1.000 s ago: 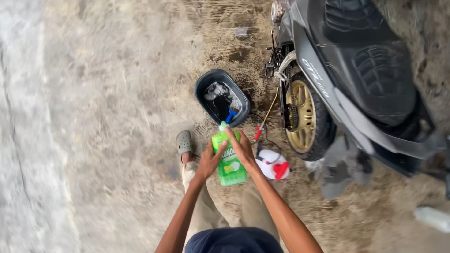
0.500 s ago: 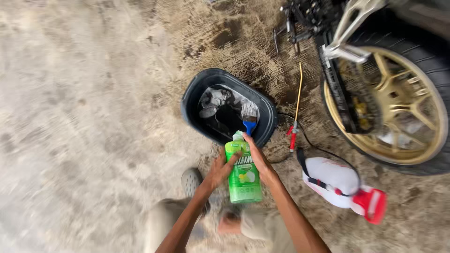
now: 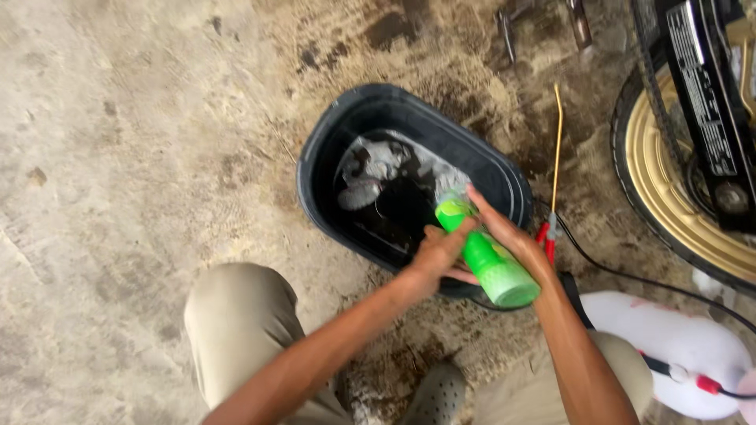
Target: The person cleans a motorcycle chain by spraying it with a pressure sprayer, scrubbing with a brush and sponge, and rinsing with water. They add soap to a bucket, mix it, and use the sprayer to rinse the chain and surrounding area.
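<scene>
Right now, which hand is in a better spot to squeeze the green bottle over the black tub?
Probably the right hand: it wraps along the green bottle, tipped neck-down over the black tub. The left hand only steadies its side.

bright green bottle (image 3: 484,260), black tub (image 3: 331,134), gold wheel rim (image 3: 657,189)

Both hands met out in front, arms reaching forward from a crouch.

The left hand (image 3: 435,256) sat just left of the right hand (image 3: 508,236), fingers curled and thumb side up, its forearm running back down-left. The right hand lay palm inward, fingers extended forward and slightly spread, wrist bent, forearm dropping back toward the lower right. Bent knees flanked both forearms.
</scene>
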